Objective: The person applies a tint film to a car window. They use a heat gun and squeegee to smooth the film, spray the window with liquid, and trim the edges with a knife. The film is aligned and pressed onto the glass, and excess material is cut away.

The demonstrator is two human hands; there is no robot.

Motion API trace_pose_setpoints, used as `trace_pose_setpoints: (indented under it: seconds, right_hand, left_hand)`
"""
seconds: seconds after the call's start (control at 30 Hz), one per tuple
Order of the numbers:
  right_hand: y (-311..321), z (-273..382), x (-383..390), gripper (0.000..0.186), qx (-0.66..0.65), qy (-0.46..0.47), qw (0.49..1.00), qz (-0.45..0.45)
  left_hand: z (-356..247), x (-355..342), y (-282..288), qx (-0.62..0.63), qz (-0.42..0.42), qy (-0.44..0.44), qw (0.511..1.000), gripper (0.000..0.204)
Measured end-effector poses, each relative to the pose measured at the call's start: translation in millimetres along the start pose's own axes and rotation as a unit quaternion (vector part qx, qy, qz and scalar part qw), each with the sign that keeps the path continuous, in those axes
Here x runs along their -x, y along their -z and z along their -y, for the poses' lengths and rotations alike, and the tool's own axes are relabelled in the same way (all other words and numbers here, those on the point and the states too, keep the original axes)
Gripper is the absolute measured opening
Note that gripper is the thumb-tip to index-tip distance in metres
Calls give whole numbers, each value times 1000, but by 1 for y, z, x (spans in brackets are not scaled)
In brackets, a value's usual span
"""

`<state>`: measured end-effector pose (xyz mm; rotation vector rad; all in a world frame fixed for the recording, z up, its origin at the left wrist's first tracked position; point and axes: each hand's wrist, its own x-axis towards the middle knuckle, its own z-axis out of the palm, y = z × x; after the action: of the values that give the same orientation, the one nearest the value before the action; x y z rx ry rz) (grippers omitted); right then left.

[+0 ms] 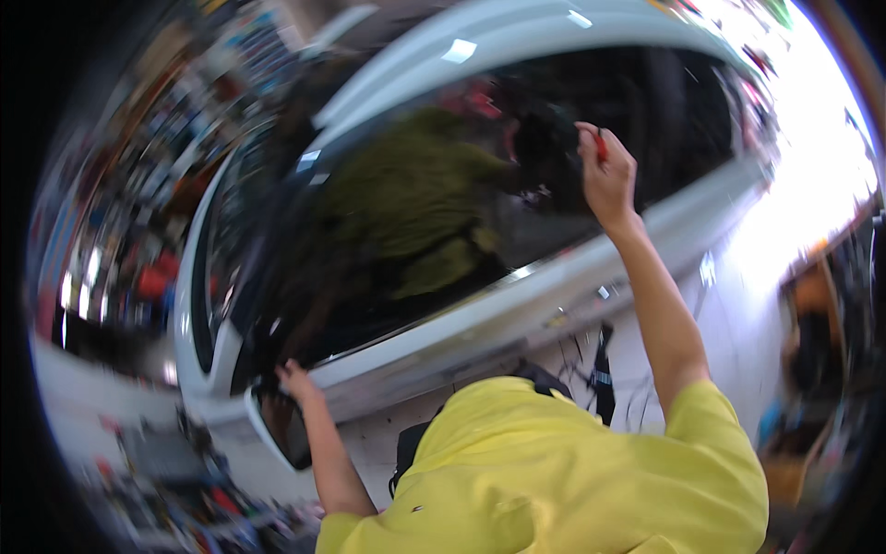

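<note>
A white car (455, 346) with a dark side window (646, 129) fills the middle of the head view; a yellow-green shirt is reflected in the glass. My right hand (609, 175) is closed on a small red object (600, 148), raised in front of the window, its fingertips at or close to the glass; whether they touch I cannot tell. My left hand (298, 382) is at the window's lower front corner beside the side mirror (279, 425), fingers partly spread, slightly blurred, with no held thing visible.
Blurred shelves (148, 185) packed with goods line the left. Clutter (175, 462) lies at lower left. Dark straps (602, 379) are on the pale floor (692, 314) below the car. Wooden furniture and orange items (803, 342) stand at right, below a very bright area.
</note>
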<state>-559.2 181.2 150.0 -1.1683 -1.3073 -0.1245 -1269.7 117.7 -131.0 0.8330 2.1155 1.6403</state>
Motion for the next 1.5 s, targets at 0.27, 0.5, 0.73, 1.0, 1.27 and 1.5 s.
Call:
trace_pose_setpoints:
  seconds: [0.27,0.5,0.73,1.0,1.27,1.5]
  right_hand:
    - [-292,309,-52,22,8,435,790,432]
    - [-513,415,29,62,370,380,604,595]
    - [-537,428,27,69,339,160,596,710]
    - [-487,447,38,31,-35,271,709,650]
    - [-363,462,67,21,-204,693,402,562]
    - [-339,443,56,22,-196,705,366,575]
  left_hand:
    - [-8,42,-22,-204,-133,-71,967,72]
    - [-61,82,-36,-105,-174,-154,967,75]
    - [-63,81,-45,-82,-209,-142,964,73]
    - [-56,81,-46,-58,-218,-127,966,74]
    - [-49,81,-48,-37,-224,-128,965,76]
    - [-40,73,-38,162,-319,-86,930,65]
